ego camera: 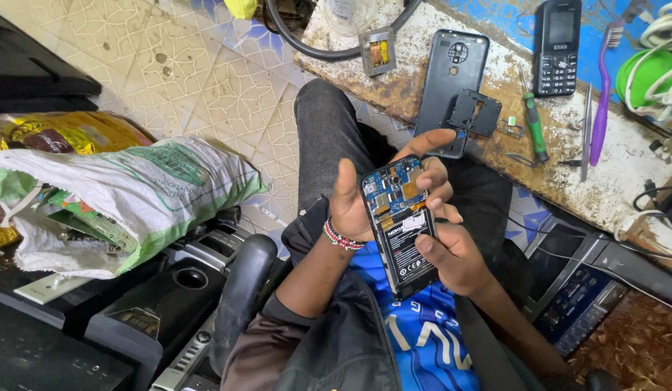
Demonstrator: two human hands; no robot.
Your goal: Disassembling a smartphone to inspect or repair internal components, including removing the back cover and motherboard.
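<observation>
My left hand [348,206] cradles the opened smartphone [400,224] board-up over my lap, grip wrapped round it; right hand [452,253] pinches its lower edge, steadying. Back cover [452,80] sits on table edge.

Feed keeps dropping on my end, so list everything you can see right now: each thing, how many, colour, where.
Opened phone: 1, blue board and black battery exposed, held in both hands over the lap.
Phone back cover: 1, dark grey, on the bench edge.
Small black frame: 1, lying on the cover's lower right.
Keypad phone: 1, black, on the bench top.
Screwdriver: 1, green handle, bench right of the cover.
Toothbrush: 1, purple, bench right.
Tweezers: 1, metal, beside the toothbrush.
Sack: 1, white and green, on the equipment at left.
Bench: 1, worn white, upper right.
Left hand: cradles the phone's left edge.
Right hand: grips its right edge.
</observation>
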